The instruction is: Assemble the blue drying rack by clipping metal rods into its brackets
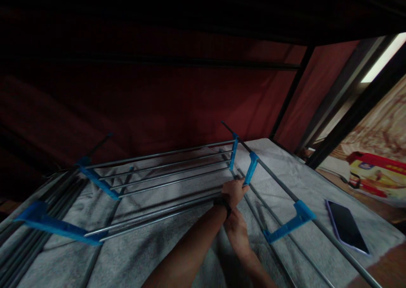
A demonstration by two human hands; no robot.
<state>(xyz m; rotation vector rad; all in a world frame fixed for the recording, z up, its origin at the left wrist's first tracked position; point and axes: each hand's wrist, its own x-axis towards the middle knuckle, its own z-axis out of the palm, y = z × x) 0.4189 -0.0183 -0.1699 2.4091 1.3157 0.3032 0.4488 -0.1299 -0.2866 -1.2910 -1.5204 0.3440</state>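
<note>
My left hand (233, 192), with a dark band at the wrist, reaches to the lower end of a blue plastic bracket (252, 167). Its fingers are closed around that end, where two thin metal rods (165, 212) run in from the left. Just below, my right hand (236, 231) is curled, its fingertips partly covered by my left wrist; what it grips is hidden. The rods' far ends sit in another blue bracket (60, 225) at the left. Behind them, several rods (171, 163) span two further blue brackets (100, 181) (234, 152).
A grey long pole (282, 184) carries another blue bracket (290, 224) at the right. Several loose poles (41, 237) lie at the left. A phone (347, 226) rests on the grey blanket (142, 258). Dark bed-frame posts (292, 93) and a red wall (177, 102) stand behind.
</note>
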